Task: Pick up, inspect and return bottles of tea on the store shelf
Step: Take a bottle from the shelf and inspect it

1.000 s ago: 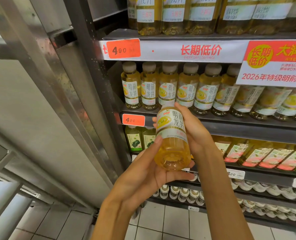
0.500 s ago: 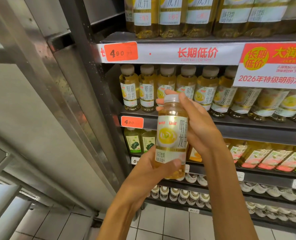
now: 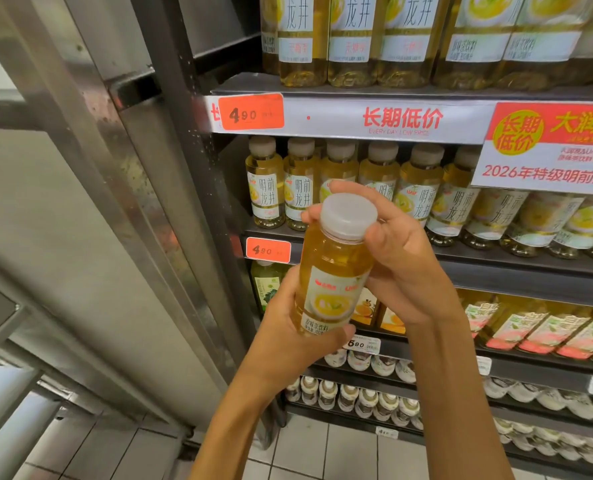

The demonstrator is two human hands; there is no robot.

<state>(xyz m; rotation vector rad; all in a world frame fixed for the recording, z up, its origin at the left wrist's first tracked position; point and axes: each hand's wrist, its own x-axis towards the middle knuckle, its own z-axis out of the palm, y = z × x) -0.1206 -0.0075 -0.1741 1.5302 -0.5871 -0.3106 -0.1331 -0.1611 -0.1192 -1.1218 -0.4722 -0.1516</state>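
While both hands grip, clear plastic tea bottle (image 3: 333,271) tilts, round cap.

- A bottle of tea (image 3: 334,271) is held in front of the shelf (image 3: 495,265), tilted so its white cap (image 3: 348,216) leans toward the camera.
- The left hand (image 3: 288,341) grips the bottle's lower end, thumb across the label.
- The right hand (image 3: 402,258) holds its upper part, fingers curled around the cap.
- Behind, a row of like bottles (image 3: 385,185) stands on the shelf.
- An orange price tag (image 3: 268,250) sits on the shelf edge, left of the held bottle.
- A steel post (image 3: 170,168) rises on the left.
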